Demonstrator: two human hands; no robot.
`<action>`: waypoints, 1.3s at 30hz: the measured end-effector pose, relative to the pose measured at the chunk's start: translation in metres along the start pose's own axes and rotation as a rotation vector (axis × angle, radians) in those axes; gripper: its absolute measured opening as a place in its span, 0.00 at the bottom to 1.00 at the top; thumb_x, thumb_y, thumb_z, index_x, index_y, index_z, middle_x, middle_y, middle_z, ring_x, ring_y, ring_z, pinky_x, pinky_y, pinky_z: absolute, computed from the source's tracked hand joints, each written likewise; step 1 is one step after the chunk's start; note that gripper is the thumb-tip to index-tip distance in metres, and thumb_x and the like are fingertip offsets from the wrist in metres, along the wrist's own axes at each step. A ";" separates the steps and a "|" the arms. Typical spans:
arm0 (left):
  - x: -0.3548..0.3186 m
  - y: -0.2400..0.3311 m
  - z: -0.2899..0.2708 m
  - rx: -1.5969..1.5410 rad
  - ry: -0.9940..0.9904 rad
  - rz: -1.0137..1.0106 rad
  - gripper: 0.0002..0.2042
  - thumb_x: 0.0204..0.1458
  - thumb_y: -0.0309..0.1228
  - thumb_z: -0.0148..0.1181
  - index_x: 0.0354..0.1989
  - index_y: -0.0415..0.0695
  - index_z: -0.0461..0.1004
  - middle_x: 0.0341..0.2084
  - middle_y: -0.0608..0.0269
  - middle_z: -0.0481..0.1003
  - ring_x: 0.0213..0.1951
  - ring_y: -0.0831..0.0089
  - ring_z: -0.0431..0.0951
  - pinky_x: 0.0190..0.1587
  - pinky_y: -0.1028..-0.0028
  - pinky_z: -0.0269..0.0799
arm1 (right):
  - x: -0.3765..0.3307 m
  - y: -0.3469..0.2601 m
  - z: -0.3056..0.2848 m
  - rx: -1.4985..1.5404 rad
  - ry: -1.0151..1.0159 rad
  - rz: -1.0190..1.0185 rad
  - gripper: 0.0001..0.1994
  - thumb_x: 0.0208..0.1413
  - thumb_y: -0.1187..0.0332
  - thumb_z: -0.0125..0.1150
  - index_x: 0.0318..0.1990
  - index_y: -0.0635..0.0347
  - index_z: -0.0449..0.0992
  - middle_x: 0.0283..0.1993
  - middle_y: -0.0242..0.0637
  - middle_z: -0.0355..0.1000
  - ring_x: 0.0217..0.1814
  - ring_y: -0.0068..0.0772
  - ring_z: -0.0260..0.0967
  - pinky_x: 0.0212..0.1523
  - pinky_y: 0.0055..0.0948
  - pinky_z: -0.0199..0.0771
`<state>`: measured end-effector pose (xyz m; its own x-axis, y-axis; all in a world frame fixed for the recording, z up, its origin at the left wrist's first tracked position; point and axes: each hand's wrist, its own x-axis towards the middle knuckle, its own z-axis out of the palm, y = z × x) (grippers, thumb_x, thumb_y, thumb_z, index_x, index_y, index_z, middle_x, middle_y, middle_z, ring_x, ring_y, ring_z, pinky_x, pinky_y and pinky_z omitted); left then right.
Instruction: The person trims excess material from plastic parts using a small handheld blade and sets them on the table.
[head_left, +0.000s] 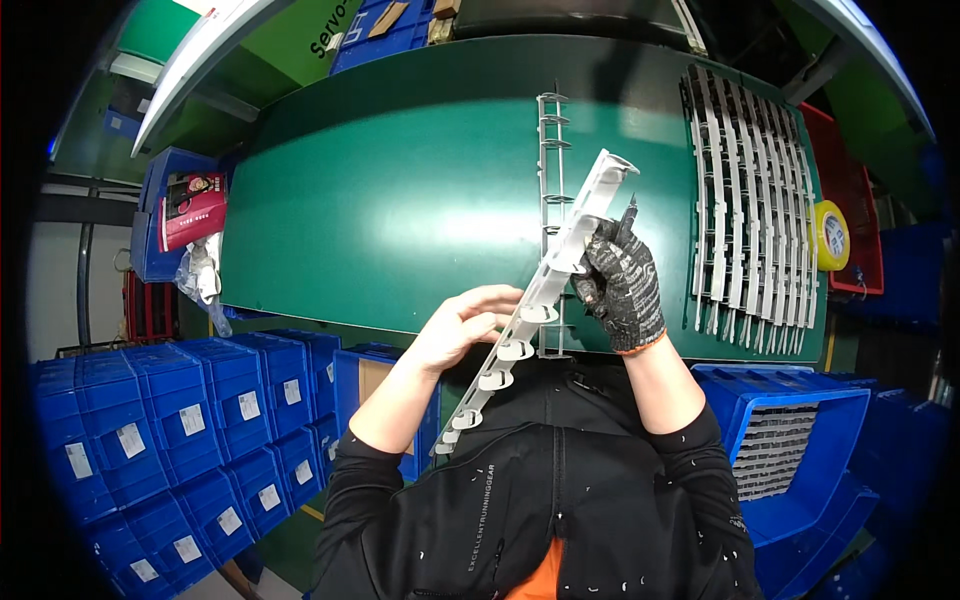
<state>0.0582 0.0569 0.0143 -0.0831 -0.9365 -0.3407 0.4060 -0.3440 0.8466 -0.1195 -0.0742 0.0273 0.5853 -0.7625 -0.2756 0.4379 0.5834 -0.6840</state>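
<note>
A long pale grey plastic strip [572, 245] with a row of rounded tabs slants between my hands, from the table's middle down to my lap. My left hand [463, 326], bare, closes on its left edge, with the fingertips partly hidden behind it. My right hand [625, 285], in a dark grey knit glove with an orange cuff, grips the upper part. A small dark pointed tool [629, 220] sticks up from the gloved fingers; its kind is unclear. Behind the strip, a second ladder-like strip [543, 165] lies on the green table [380, 220].
Several similar strips [740, 210] lie side by side at the table's right, next to a yellow tape roll [829, 236] and a red bin [850, 180]. A blue crate [820, 440] holding more strips stands lower right. Stacked blue crates [170, 400] fill the lower left.
</note>
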 end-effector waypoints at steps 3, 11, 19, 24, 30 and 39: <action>0.002 0.008 0.026 -0.085 -0.084 -0.012 0.22 0.51 0.33 0.54 0.52 0.36 0.61 0.41 0.53 0.71 0.38 0.67 0.75 0.35 0.74 0.74 | -0.009 -0.006 0.013 -0.300 0.020 0.035 0.08 0.52 0.69 0.53 0.37 0.63 0.69 0.21 0.29 0.65 0.16 0.17 0.59 0.16 0.17 0.59; -0.010 0.001 0.018 -0.160 0.104 -0.137 0.16 0.50 0.33 0.55 0.44 0.35 0.65 0.30 0.50 0.74 0.22 0.65 0.78 0.19 0.75 0.74 | -0.027 -0.008 -0.025 -0.978 -0.110 -0.309 0.14 0.57 0.60 0.49 0.32 0.62 0.73 0.18 0.27 0.64 0.17 0.15 0.60 0.17 0.18 0.60; -0.009 0.000 0.022 -0.157 0.067 -0.209 0.24 0.49 0.36 0.57 0.52 0.37 0.62 0.33 0.52 0.74 0.26 0.70 0.78 0.23 0.79 0.73 | -0.024 -0.022 -0.009 -1.366 -0.156 -0.332 0.10 0.53 0.67 0.49 0.34 0.63 0.74 0.31 0.46 0.71 0.33 0.46 0.68 0.33 0.37 0.67; -0.012 0.004 0.024 -0.135 0.054 -0.205 0.23 0.49 0.36 0.57 0.51 0.37 0.63 0.33 0.53 0.74 0.26 0.70 0.78 0.23 0.79 0.74 | -0.027 -0.018 -0.010 -1.321 -0.290 -0.171 0.10 0.53 0.67 0.50 0.34 0.62 0.75 0.30 0.47 0.71 0.31 0.46 0.68 0.31 0.37 0.66; -0.010 0.002 0.023 -0.132 0.068 -0.188 0.23 0.50 0.36 0.57 0.51 0.36 0.64 0.34 0.53 0.74 0.27 0.70 0.78 0.24 0.79 0.74 | -0.041 -0.015 -0.012 -1.059 0.046 -0.089 0.08 0.52 0.70 0.50 0.34 0.63 0.74 0.30 0.45 0.71 0.32 0.44 0.68 0.31 0.37 0.67; -0.007 -0.003 0.025 -0.199 0.057 -0.129 0.22 0.49 0.36 0.58 0.50 0.37 0.65 0.37 0.53 0.73 0.31 0.70 0.78 0.27 0.78 0.75 | -0.043 0.001 0.000 -1.459 -0.113 -0.540 0.07 0.44 0.65 0.58 0.29 0.58 0.75 0.25 0.40 0.68 0.28 0.42 0.67 0.28 0.36 0.67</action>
<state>0.0351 0.0625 0.0244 -0.0968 -0.8783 -0.4682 0.5668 -0.4353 0.6994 -0.1445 -0.0410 0.0381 0.6588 -0.7209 0.2151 -0.3718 -0.5606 -0.7399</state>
